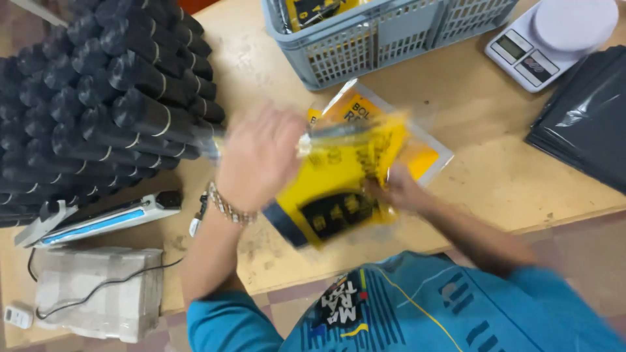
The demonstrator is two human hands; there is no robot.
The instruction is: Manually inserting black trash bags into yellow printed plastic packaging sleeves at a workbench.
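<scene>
Blue shirt [417, 306] fills the bottom edge, worn by the person at a wooden table [482, 130]. Both hands grip a yellow plastic pouch [345, 182] above it: the left hand [257, 156] closed on its top edge, the right hand [398, 189] pinching its lower side, blurred. Black rolls [98, 98] are stacked left; a grey basket [378, 36] and white scale [554, 39] sit behind.
</scene>
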